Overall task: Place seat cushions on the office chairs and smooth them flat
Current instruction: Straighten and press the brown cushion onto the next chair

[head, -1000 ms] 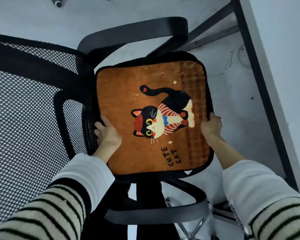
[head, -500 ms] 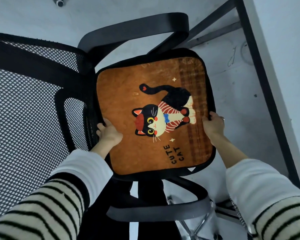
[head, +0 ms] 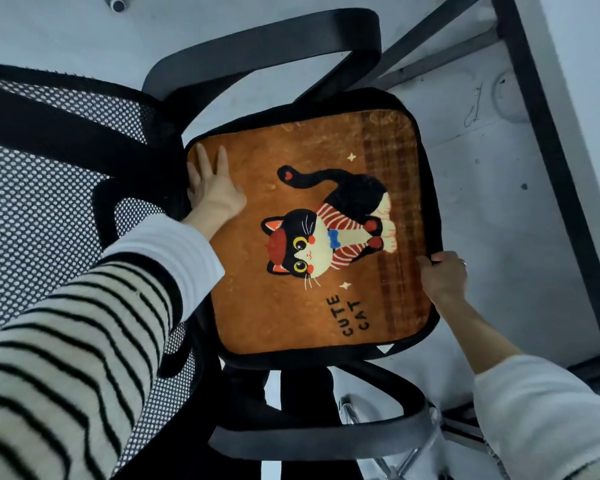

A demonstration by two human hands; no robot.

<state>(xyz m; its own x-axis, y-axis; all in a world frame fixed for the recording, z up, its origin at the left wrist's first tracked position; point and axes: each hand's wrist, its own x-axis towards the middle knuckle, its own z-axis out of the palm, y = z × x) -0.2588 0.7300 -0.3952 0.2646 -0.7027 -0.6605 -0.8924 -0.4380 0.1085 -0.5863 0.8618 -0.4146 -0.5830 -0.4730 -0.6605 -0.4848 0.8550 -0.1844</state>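
Orange cushion (head: 257,313) on chair (head: 66,140); L hand (head: 213,192) flat, R hand (head: 442,277) grips edge.

Black office chair (head: 84,140) fills the left and centre of the frame — mesh back at left, armrests top and bottom. Flat on its seat lies an orange seat cushion (head: 267,306) with a cat print, black-edged, covering nearly the whole seat.
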